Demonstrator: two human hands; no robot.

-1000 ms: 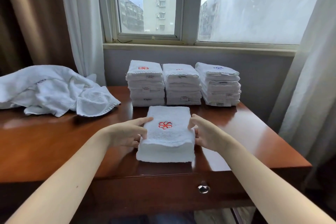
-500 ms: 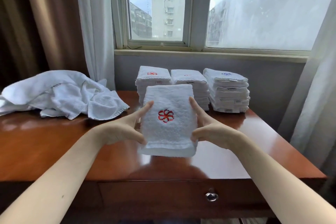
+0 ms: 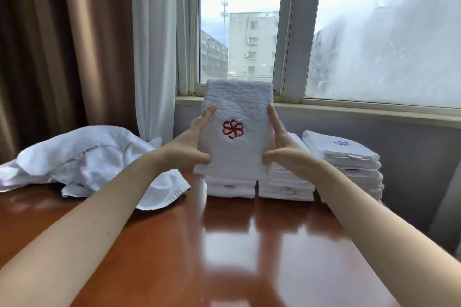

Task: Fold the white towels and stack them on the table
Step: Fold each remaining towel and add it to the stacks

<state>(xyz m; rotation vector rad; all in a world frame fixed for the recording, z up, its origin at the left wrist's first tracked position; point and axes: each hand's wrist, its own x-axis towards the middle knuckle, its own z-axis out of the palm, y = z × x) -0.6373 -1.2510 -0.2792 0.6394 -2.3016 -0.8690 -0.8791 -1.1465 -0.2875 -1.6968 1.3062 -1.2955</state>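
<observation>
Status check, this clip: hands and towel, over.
Left hand, right hand both grip folded towel. Towel held up off table, before the stacks. Nothing blocking.

Two arms enter from the lower frame edge. The left forearm (image 3: 87,239) and the right forearm (image 3: 374,219) are bare along their whole visible length. The left forearm carries one small dark spot on its upper face. The left grip (image 3: 189,147) and the right grip (image 3: 287,152) are bare, with long slender fingers. A greyish patch on the left index fingertip (image 3: 207,112) is possibly the nail; the view is too soft to confirm.
</observation>
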